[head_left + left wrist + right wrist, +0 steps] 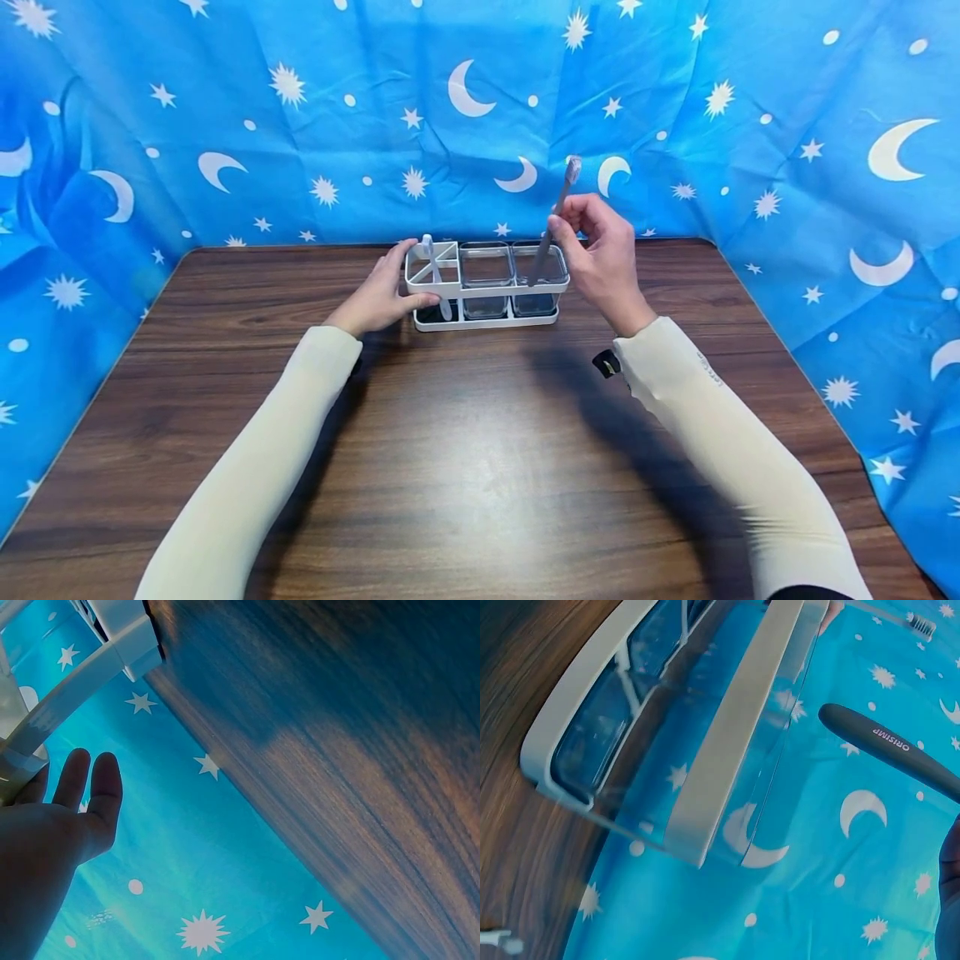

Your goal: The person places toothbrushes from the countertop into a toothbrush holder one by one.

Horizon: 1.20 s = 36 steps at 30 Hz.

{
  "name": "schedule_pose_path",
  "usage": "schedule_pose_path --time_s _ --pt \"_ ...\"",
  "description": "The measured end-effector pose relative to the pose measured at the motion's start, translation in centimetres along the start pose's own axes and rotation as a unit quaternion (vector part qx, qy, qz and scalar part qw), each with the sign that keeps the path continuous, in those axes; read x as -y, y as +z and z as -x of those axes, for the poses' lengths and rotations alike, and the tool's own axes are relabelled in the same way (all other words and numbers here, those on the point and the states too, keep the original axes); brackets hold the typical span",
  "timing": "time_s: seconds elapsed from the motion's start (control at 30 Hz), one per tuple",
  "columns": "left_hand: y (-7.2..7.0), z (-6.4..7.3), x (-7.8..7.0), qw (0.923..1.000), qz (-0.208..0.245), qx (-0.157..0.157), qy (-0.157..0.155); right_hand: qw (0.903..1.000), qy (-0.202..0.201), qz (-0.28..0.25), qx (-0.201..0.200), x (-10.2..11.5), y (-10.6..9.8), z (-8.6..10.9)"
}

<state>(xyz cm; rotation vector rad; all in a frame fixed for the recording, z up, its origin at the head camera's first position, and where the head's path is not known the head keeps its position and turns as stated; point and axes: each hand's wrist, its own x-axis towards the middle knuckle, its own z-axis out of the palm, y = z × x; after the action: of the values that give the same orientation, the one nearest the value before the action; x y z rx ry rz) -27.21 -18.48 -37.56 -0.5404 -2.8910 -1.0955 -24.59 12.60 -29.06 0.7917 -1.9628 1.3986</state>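
A white toothbrush holder [487, 292] stands at the back of the table, with a divided left section and two clear cups. My left hand [380, 292] grips its left end, thumb at the front; in the left wrist view two fingers stand off the frame. A pale toothbrush [433, 258] leans upright in the divided section. My right hand [600, 250] pinches a dark grey toothbrush [551, 225], bristles up, tilted. Its handle end [862, 739] hangs outside the rim of the right clear cup [757, 787] in the right wrist view, apart from it.
A brown wood-grain table [480, 467] lies under both arms. Blue cloth [405, 108] with white moons and stars hangs behind and along both sides, close behind the holder. A black strap tab [606, 363] sticks out from the right sleeve.
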Motion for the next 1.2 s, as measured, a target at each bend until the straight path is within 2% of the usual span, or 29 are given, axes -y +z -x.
schedule_pose_path --time_s 0.4,0.53,0.7,1.07,1.2 --pt "-0.2 0.1 -0.3 0.9997 -0.012 0.015 -0.013 0.9992 -0.023 -0.026 0.021 0.9 3.4 -0.7" --pt "-0.3 0.1 -0.4 0.9997 -0.012 0.016 -0.012 0.9974 -0.062 -0.025 0.025 1.3 4.6 -1.0" --pt "-0.3 0.1 -0.4 0.9997 -0.004 0.017 -0.014 0.9957 -0.081 -0.023 0.039 1.8 5.7 -1.1" --pt "-0.3 0.0 -0.4 0.9998 0.007 0.012 -0.011 0.9952 -0.053 -0.011 0.081 0.8 8.0 -0.6" --pt "-0.3 0.0 -0.4 0.9998 0.009 0.013 -0.009 0.9941 -0.031 -0.005 0.104 0.4 8.6 -0.4"
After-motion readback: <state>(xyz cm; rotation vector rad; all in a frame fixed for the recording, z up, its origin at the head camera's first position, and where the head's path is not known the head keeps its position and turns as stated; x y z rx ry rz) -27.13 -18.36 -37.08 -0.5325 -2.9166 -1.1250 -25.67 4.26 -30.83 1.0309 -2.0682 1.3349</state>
